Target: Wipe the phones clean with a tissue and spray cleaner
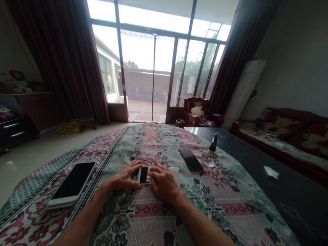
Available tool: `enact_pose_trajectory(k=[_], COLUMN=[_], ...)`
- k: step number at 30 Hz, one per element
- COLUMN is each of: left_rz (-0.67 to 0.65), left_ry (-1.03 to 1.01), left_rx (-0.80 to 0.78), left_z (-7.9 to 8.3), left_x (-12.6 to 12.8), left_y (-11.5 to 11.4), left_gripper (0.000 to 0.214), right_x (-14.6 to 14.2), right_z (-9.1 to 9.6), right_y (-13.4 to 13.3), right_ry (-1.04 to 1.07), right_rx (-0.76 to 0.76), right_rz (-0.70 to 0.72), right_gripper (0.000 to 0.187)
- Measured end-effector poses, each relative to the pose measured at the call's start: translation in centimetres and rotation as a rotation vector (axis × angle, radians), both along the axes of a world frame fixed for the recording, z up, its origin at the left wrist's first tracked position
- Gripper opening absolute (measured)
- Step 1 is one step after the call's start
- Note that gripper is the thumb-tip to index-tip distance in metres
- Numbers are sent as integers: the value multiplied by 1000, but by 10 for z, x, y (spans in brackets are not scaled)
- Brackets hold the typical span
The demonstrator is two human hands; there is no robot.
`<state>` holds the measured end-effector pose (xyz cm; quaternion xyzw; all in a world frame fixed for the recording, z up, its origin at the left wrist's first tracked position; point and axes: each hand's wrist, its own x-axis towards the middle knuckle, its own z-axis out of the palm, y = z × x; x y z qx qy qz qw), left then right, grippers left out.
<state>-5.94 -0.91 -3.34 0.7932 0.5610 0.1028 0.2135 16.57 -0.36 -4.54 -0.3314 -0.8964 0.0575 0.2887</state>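
A small white-framed phone (143, 175) lies flat on the flowered tablecloth (159, 143) in front of me. My left hand (125, 176) rests beside it, with its fingers curled against the phone's left edge and top. My right hand (162, 182) presses a white cloth (175, 172) down onto the phone's screen, fingers closed over the cloth. Both forearms reach in from the bottom of the view.
A larger white phone (73, 185) lies at the left. A dark phone with a red edge (190, 159) and a small glass spray bottle (211, 153) lie at the right. Beyond them is a dark glass table (269, 177) with a white scrap (271, 172), then a sofa (287, 133).
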Motion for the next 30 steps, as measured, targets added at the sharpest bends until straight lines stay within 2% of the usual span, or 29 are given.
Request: enact_pose_trajectory(k=[5,13,20,24,30], left_rz=[-36,-41,-19,-24,-26], left_ry=[-35,-48,-5,-7,-20], left_rx=[1,43,70,50,33], left_z=[-1,-16,-15,-13,-10], left_x=[-4,-11,-5,-5,-6], left_y=[1,6,5,4,2], left_gripper=[85,84,82,84,86], right_x=[6,-16,-34,-21,17], right_z=[0,0,0,-1,-5], right_y=[2,-5,-9,-14,-15], right_ry=[11,-15,-28,-13,14], right_rx=[2,19,10,9,-22], right_rz=[-98,13,23,9,-29], right_gripper=[24,22,19,21,27])
